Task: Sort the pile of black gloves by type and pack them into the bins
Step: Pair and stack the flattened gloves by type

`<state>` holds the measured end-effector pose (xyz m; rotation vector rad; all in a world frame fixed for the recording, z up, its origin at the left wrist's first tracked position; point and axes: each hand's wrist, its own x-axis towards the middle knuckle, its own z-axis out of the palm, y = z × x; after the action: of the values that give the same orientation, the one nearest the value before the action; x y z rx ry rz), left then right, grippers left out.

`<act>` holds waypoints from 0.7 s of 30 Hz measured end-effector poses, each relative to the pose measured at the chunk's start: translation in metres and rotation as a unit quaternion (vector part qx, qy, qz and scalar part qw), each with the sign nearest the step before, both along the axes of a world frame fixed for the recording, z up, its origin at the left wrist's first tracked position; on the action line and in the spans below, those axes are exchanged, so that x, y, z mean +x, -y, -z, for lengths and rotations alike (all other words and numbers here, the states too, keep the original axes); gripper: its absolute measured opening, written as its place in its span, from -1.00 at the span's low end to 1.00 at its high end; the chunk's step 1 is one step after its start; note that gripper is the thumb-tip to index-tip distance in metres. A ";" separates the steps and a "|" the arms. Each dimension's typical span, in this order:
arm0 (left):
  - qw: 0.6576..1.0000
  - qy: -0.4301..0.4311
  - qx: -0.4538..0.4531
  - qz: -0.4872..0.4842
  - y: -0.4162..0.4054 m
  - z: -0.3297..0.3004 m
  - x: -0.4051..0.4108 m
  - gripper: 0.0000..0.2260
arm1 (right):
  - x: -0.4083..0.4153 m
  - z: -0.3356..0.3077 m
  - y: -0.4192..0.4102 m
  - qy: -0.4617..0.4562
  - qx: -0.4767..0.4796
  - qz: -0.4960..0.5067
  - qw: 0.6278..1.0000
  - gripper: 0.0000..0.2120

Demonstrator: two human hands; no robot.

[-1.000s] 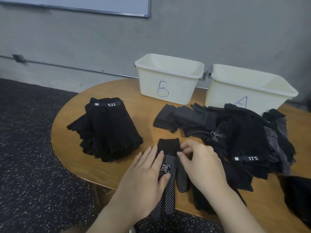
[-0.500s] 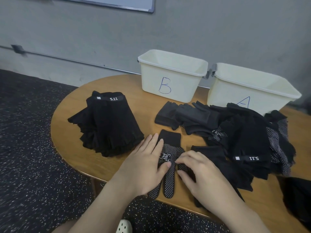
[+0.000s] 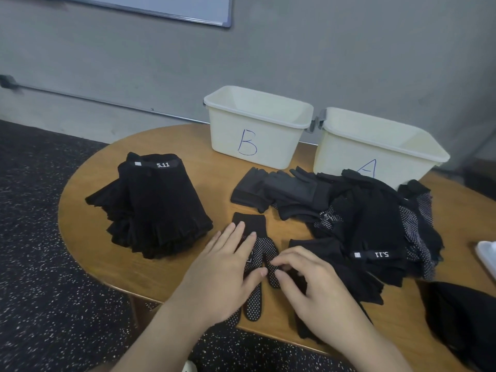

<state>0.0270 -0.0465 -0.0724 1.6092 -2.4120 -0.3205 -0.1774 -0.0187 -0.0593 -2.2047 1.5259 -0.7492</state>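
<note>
Pressing flat on a black white-dotted knit glove [image 3: 261, 253], the left hand [image 3: 228, 275] has straight fingers; the right hand [image 3: 308, 285] pinches its fingertip

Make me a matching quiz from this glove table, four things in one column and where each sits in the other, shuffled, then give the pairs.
Things:
1. bin B
2. bin A
3. stack of 5.11 gloves
4. dotted glove

Places:
a. flat under the left hand, at the near edge
b. far right of the table, behind the unsorted pile
c. left part of the table, on its own
d. far middle of the table, left of the other bin

Pairs: 1-d, 2-b, 3-c, 4-a
</note>
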 end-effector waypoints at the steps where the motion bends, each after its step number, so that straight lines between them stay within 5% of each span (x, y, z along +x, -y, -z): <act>1: 1.000 0.001 0.001 -0.005 0.002 0.000 0.000 -0.34 | 0.000 -0.002 0.000 0.000 -0.004 0.005 1.000 -0.84; 11: 0.999 -0.013 0.021 -0.035 0.002 -0.005 -0.004 -0.36 | -0.001 -0.027 0.047 -0.011 -0.109 0.084 0.990 -0.93; 21: 0.998 -0.037 0.035 -0.028 0.004 -0.013 0.001 -0.37 | 0.035 -0.025 0.123 -0.105 -0.125 0.008 0.987 -0.81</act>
<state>0.0282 -0.0502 -0.0594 1.6588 -2.3210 -0.4518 -0.1425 -0.1417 -0.0339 -2.5281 1.6263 -0.7717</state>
